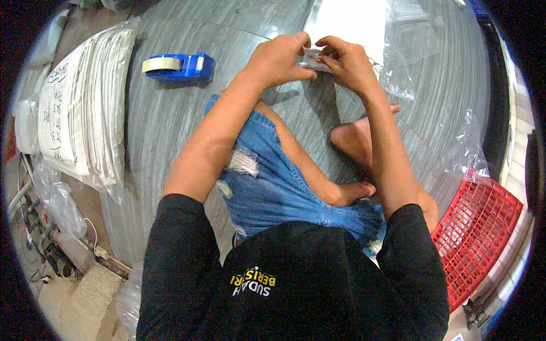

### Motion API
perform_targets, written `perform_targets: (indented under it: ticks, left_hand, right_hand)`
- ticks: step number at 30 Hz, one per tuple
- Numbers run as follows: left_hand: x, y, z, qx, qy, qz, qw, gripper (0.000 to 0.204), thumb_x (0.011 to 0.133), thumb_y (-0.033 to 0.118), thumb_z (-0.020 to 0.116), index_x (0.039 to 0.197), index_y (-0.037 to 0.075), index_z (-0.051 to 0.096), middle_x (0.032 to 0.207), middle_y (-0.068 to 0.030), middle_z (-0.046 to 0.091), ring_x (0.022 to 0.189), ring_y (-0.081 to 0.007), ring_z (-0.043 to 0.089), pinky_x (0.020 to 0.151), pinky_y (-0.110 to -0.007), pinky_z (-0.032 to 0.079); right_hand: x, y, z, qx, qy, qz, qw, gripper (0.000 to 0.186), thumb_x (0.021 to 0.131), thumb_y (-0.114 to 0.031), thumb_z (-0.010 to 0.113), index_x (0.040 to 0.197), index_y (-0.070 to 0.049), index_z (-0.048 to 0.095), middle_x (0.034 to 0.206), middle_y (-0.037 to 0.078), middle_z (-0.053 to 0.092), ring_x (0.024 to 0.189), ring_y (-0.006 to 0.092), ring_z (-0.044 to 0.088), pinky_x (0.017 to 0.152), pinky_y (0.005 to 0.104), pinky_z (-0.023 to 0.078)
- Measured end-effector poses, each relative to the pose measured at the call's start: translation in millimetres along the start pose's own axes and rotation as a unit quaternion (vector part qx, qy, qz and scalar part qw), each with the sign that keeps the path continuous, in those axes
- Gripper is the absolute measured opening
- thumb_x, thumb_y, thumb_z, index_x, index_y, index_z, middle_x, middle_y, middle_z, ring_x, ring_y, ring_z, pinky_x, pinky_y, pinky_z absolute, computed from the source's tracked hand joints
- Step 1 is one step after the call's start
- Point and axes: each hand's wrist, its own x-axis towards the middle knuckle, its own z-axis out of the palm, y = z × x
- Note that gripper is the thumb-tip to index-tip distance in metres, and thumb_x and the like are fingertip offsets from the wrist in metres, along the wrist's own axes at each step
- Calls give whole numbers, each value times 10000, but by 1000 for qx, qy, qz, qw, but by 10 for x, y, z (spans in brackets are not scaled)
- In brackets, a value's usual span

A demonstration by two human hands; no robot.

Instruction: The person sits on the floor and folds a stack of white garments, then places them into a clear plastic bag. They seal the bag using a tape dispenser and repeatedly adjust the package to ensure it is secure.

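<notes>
In front of me lies a white, flat, folded bundle in a clear plastic bag. Both hands are at its near edge. My left hand is at the left corner, its thumb stretched out and apart from the bent fingers, with nothing plainly held between them. My right hand bends its fingers and thumb over the near edge and appears to pinch the plastic there. The fingertips partly hide that edge. A blue tape dispenser with a roll of pale tape sits left of my left hand.
A tall stack of white packs in clear plastic stands at the left, with handwriting on top. Loose clear plastic lies right of the bundle. A red plastic basket is at the lower right. My bent legs are on the grey floor.
</notes>
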Motion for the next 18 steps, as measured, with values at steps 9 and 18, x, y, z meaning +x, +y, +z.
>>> perform_targets:
  ticks: [9,18]
  left_hand:
    - [-3,-174,223,143,-6,47,989,175,828,175,605,940,83,704,913,-141,689,905,-319,668,768,-454,545]
    - [-2,-259,239,157,156,156,963,175,805,151,645,947,49,638,1030,-154,616,980,-351,607,810,-447,517]
  right_hand:
    - [-5,-111,-187,-127,-27,-35,991,121,834,-88,715,953,-76,726,853,103,712,805,255,656,750,369,521]
    - [52,-90,-209,-148,2,-99,984,120,848,-65,686,966,-61,709,876,78,720,853,260,649,773,369,513]
